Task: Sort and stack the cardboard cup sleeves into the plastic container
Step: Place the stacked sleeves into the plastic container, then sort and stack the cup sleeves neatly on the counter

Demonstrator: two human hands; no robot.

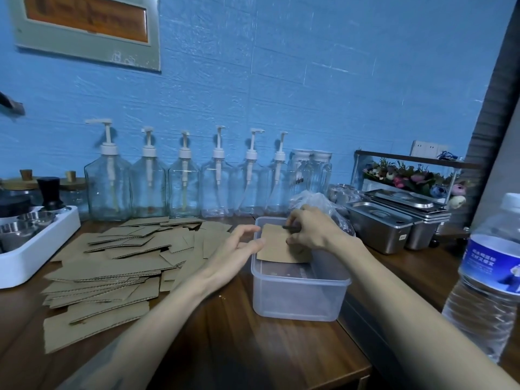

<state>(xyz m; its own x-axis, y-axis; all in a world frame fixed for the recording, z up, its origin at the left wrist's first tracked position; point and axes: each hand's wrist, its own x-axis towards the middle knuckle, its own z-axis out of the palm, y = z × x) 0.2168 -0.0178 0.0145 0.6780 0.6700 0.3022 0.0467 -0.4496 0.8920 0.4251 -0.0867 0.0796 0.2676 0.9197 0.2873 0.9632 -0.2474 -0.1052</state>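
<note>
Nearest the lens, a water bottle [489, 280] with a blue label is seen at the right edge, standing on the wooden table [239, 347].

Plastic container [298, 294]: translucent, set on the table right of centre; its interior is largely hidden by the held piece, so its fill level cannot be read.

One cardboard sleeve [277, 244] is held over the container's open top, tilted, its lower edge inside the rim. It is pinched at its upper right by the curled fingers of the right hand [308, 230]. The left hand [239, 246] is kept with fingers extended and loosely spread, fingertips touching the sleeve's left edge; nothing is gripped by it.

Loose sleeves [112, 266] are spread in a flat, overlapping heap on the table to the left, well apart from the container. A row of pump bottles [183, 175] is noted against the blue wall behind.

Step judged in hand: placement of a single sleeve. The task is judged to be at an early stage, the heap being large.

Next move is judged to require the sleeve to be lowered flat and squared to the walls, then released.
</note>
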